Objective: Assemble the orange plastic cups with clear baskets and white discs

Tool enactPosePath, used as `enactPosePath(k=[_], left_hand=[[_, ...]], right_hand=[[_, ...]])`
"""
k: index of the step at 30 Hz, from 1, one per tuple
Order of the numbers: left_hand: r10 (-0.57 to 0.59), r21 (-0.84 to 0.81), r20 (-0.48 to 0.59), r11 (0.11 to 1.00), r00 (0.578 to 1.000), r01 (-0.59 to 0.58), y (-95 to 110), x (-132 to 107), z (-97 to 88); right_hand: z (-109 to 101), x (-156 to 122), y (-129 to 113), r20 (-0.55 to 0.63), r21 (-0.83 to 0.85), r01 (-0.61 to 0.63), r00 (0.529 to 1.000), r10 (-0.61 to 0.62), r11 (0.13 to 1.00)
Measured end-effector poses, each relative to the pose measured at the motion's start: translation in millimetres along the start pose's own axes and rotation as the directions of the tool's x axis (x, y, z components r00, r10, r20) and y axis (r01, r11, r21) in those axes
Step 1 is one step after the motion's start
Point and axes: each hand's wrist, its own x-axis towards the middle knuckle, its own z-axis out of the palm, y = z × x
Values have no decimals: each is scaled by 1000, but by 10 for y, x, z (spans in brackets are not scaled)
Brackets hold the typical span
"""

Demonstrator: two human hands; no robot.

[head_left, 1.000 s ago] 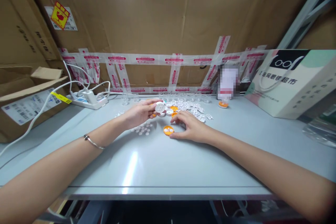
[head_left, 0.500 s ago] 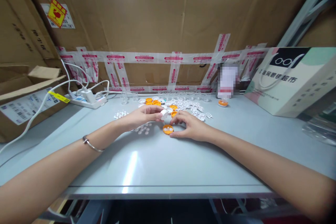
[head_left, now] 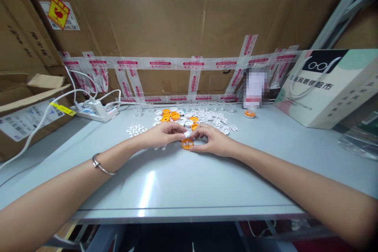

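Head view, the only one. Your left hand [head_left: 169, 132]: closed in a pinch, thumb and fingers on a small white round plastic cap [head_left: 187, 134]. Your right hand [head_left: 214, 141]: half-curled, thumb at the right edge of a shallow orange round plastic dish [head_left: 187, 144], forefinger near the cap; whether it grips, you cannot tell.

Done, it seems: the dish, lying on the grey desk [head_left: 218, 181], contains white inserts; one orange-based piece with a clear top [head_left: 249, 114] stands apart, apparently assembled.

Left, apparently: the cap, held just above the dish's far edge, not seated; loose orange and white round plastic cups [head_left: 175, 116], flat white cut-out plastic pieces [head_left: 217, 119], small white plastic bits [head_left: 136, 130], clear plastic domes [head_left: 138, 112].
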Motion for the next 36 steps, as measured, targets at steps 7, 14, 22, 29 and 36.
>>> enactPosePath(k=[7, 14, 22, 29, 36], left_hand=[[100, 208, 3, 973, 995, -98, 74, -26, 49], [175, 444, -35, 885, 984, -142, 112, -42, 111], [142, 501, -97, 862, 985, -75, 126, -24, 189], [151, 532, -79, 843, 985, -86, 175, -35, 209], [174, 432, 49, 884, 983, -178, 101, -68, 34]], right_hand=[[5, 0, 18, -4, 4, 39, 999, -39, 999], [6, 5, 3, -3, 17, 17, 1000, -17, 1000], [-8, 3, -47, 2, -32, 18, 1000, -17, 999], [-3, 8, -60, -19, -73, 53, 998, -55, 996], [9, 9, -39, -25, -78, 55, 998, -57, 995]])
